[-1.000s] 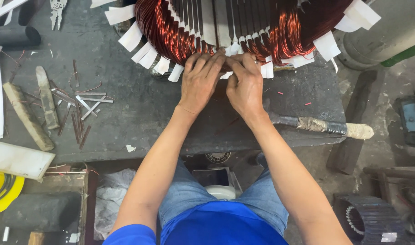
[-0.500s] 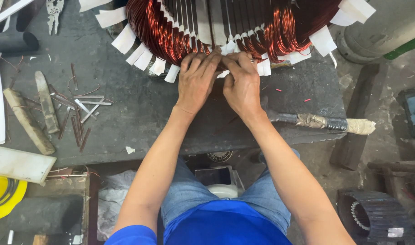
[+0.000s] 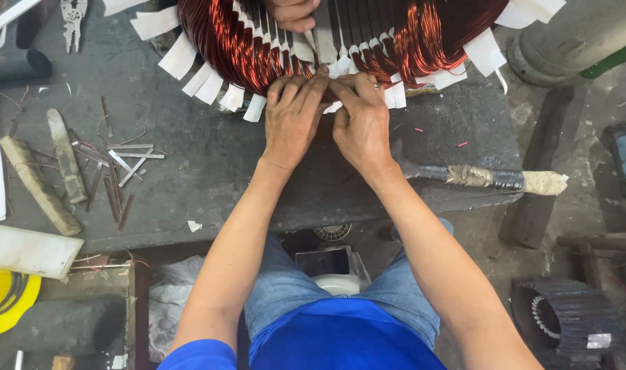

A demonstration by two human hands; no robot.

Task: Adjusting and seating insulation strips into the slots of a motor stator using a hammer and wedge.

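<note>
Change since the earlier frames: both hands sit a little lower against the winding than half a second ago, and a co-worker's hand (image 3: 292, 14) has come into view at the top edge, where none showed before.
Left hand (image 3: 292, 120): fingers bent and close together, the tips pressed on the white paper strips at the lower rim of the stator; it pinches there, but what exactly is between the fingertips I cannot tell.
Right hand (image 3: 361, 120): same posture as before, fingers curled narrow, the tips touching those of the left hand at the same spot on the rim.
Stator (image 3: 313, 34): large round body with copper-red wire coils, it lies at the far edge of the worktop (image 3: 210, 171), partly cut off by the top of the view.
Paper strips (image 3: 179, 55): white pieces stick out all around the coils, as earlier.
Hammer handle (image 3: 484, 178): wrapped with tape, lies on the worktop just right of the right wrist, unchanged.
Metal pieces (image 3: 121, 164): thin rods and slats scattered at the left of the worktop, well apart from the hands, not moved.
Pliers (image 3: 73, 17): near the top left corner.
Yellow reel (image 3: 8, 301): lower left, below the worktop.
</note>
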